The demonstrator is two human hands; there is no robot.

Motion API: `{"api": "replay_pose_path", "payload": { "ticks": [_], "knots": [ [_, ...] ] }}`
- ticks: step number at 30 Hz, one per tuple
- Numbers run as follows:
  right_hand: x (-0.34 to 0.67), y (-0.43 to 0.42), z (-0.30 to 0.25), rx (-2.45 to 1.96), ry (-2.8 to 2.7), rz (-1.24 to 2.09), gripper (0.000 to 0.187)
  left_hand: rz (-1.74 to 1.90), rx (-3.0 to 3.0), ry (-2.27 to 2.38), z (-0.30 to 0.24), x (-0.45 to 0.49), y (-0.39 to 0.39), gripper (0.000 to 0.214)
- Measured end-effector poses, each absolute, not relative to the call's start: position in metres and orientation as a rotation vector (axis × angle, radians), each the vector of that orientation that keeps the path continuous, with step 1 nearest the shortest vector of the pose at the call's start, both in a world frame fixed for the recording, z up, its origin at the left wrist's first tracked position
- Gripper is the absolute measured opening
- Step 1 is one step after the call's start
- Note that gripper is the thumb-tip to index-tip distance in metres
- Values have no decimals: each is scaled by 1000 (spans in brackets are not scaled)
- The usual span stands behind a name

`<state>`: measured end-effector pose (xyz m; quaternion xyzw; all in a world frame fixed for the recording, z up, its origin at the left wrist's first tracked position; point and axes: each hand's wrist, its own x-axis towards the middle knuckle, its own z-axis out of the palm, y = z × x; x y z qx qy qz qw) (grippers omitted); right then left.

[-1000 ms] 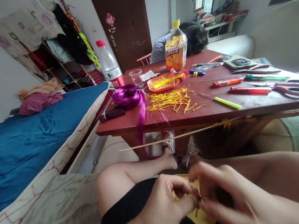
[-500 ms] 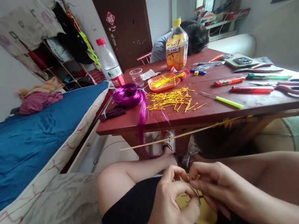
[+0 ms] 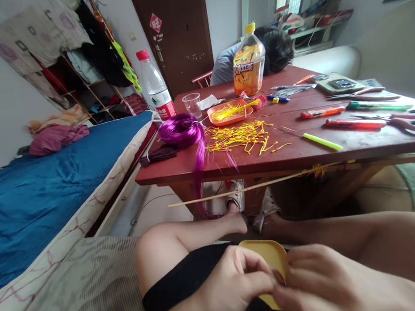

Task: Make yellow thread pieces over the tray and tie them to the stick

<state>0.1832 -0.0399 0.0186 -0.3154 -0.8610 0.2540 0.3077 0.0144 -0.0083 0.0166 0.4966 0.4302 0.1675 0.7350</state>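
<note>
My left hand (image 3: 238, 282) and my right hand (image 3: 317, 284) meet over my lap, fingers curled and pinched together at a point just above a yellow dish (image 3: 268, 257) that rests on my black shorts. Whatever the fingertips pinch is hidden between them. On the red table (image 3: 303, 153) ahead lie a pile of small yellow pieces (image 3: 242, 137), an orange tray (image 3: 230, 114) with more of them, and a bundle of purple hair fibre (image 3: 185, 130) hanging over the table's edge. A thin stick (image 3: 254, 187) runs under the table's front edge.
Pliers, scissors and pens (image 3: 376, 119) lie on the table's right side. A water bottle (image 3: 155, 87), a plastic cup (image 3: 192, 104) and an orange drink bottle (image 3: 248, 63) stand at the back. Another person (image 3: 256, 55) leans over the far side. A blue bed (image 3: 49, 185) is at left.
Both hands dropped lower and closed tighter together. The yellow dish, partly covered before, now shows its far rim above my fingers. The small dark strand seen between the fingertips is no longer visible.
</note>
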Motion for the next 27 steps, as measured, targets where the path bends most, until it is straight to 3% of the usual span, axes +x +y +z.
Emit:
{"api": "replay_pose_path", "payload": {
  "ticks": [3, 6, 8, 10, 14, 17, 20, 23, 27],
  "knots": [
    [187, -43, 17, -595, -2577, 49, 20, 273, 688, 981, 10, 16, -9, 5],
    [186, -42, 14, -593, -2536, 20, 28, 281, 686, 977, 7, 16, -9, 4],
    [182, -40, 13, -742, -2396, 298, 35, 352, 911, 930, 11, 15, -10, 2],
    [176, -37, 12, -1037, -2131, 794, 35, 518, 1330, 913, 14, 13, -12, 5],
    [165, -30, 6, -1289, -1328, 1785, 37, 1117, 2317, 909, -1, 11, -19, 18],
    [162, -25, 3, -1227, -1072, 2044, 39, 1401, 2726, 595, -19, 9, -19, 19],
    [163, -25, 4, -1255, -1039, 2094, 35, 1341, 2793, 465, -18, 9, -16, 21],
    [169, -31, 9, -1273, -1382, 1744, 31, 908, 2295, 751, 1, 9, -14, 18],
    [181, -40, 12, -790, -2267, 516, 13, 323, 1063, 964, 21, 13, -10, 4]
  ]
}}
